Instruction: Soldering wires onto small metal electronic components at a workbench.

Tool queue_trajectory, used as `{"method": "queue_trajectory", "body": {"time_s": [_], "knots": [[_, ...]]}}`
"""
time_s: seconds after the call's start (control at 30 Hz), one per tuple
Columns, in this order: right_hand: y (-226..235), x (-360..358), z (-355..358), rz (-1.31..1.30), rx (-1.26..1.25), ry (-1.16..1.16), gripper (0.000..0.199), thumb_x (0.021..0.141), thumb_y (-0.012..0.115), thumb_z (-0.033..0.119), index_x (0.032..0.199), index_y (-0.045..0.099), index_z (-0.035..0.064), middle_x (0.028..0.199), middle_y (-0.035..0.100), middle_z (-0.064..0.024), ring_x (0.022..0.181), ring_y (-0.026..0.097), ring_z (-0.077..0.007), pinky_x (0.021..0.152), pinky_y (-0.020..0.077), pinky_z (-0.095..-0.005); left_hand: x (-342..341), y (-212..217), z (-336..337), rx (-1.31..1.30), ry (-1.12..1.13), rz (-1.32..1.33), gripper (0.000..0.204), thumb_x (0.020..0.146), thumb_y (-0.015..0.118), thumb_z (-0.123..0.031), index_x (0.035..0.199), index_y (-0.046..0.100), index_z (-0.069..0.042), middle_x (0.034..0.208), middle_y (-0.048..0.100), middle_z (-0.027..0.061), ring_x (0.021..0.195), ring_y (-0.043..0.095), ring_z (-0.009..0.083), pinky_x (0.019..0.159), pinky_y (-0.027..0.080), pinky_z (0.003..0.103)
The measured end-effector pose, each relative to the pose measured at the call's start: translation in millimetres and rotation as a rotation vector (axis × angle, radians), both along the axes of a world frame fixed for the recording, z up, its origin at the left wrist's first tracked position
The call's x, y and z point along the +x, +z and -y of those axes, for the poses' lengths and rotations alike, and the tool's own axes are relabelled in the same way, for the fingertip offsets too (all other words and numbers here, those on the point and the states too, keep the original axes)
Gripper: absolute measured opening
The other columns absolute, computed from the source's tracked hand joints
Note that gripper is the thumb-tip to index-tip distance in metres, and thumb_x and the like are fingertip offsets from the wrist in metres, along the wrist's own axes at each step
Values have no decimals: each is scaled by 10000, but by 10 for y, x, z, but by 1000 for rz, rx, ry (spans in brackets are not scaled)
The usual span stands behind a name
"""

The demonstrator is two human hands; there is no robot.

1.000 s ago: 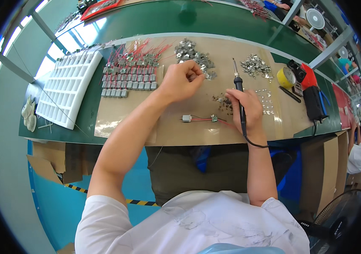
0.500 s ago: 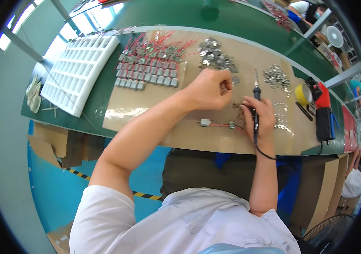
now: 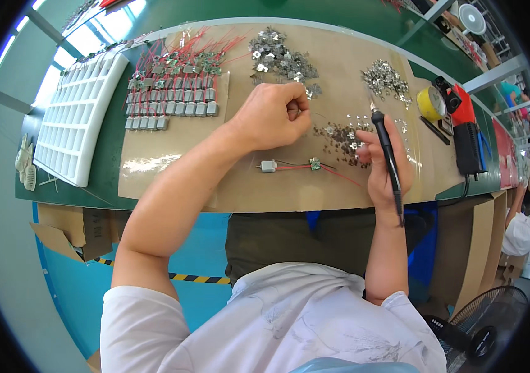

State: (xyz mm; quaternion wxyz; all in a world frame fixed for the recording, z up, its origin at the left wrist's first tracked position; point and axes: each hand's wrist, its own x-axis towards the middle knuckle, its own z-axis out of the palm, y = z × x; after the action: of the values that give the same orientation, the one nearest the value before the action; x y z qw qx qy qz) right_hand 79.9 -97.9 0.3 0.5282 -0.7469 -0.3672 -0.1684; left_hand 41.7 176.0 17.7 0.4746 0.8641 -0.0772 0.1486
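My right hand [image 3: 389,165] holds a black soldering iron [image 3: 387,146] like a pen, its tip pointing up and away. My left hand [image 3: 274,115] is closed in a pinch, with a thin strand that looks like solder wire [image 3: 318,115] coming out at the fingertips. Between and below the hands, a small motor [image 3: 268,166] lies on the brown sheet, wired to a little green circuit board [image 3: 315,163]. Small dark metal pieces [image 3: 339,140] are scattered beside my right hand. Beyond my left hand is a heap of flat silver metal tabs [image 3: 280,56].
Rows of motors [image 3: 178,96] with boards and red wires sit at the left. Past them stands a white compartment tray [image 3: 78,118]. Small metal parts [image 3: 384,79] lie at the far right, near yellow tape [image 3: 430,103] and a black tool holder [image 3: 469,149].
My view has shifted, so the table appears lower-left. The soldering iron now leans with its tip up-left, and the right fingers have loosened away from the motor's wires. My left hand stays pinched.
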Motion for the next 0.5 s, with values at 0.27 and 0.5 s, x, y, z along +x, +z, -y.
{"method": "queue_trajectory", "body": {"time_s": [0.27, 0.5], "knots": [[-89, -132, 170, -53, 186, 22, 182, 1040, 700, 92, 1133, 738, -60, 805, 736, -106, 620, 699, -136, 593, 536, -246, -8, -16, 61, 40, -44, -59, 111, 858, 759, -94, 845, 687, -10, 643, 607, 22, 584, 565, 97, 571, 488, 291], [-27, -145, 132, -9, 7, 12, 130, 960, 708, -4, 1072, 768, -31, 773, 751, -101, 622, 704, -149, 594, 539, -259, -28, -47, 43, 53, -48, -78, 111, 856, 761, -96, 841, 690, -11, 642, 616, 25, 586, 576, 101, 573, 495, 292]]}}
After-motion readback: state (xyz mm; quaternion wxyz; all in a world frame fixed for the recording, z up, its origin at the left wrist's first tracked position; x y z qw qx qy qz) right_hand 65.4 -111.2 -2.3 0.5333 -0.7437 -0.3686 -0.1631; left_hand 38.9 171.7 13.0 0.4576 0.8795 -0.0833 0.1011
